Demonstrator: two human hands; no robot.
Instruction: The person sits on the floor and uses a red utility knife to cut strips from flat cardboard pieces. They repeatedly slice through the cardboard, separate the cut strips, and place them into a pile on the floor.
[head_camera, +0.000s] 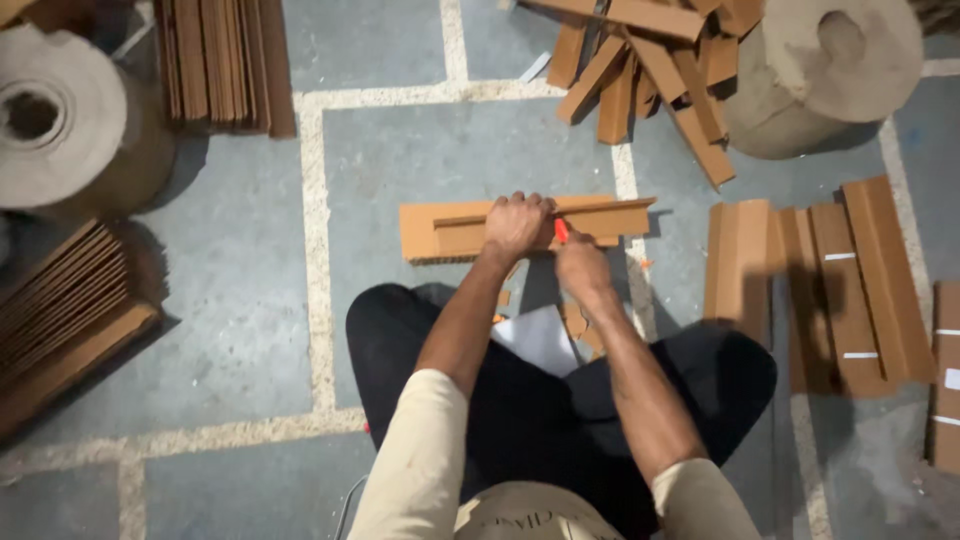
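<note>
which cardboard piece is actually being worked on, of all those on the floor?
The long cardboard strip lying crosswise in front of the knees: left hand presses it down, right hand holds a red cutter against it. The other pieces lie untouched.

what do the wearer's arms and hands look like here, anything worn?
Both hands, the left hand and right hand, are bare: no gloves, rings or watch visible. Forearms are uncovered. Short cream sleeves cover the upper arms, on a matching cream shirt. No markings visible on the sleeves.
</note>
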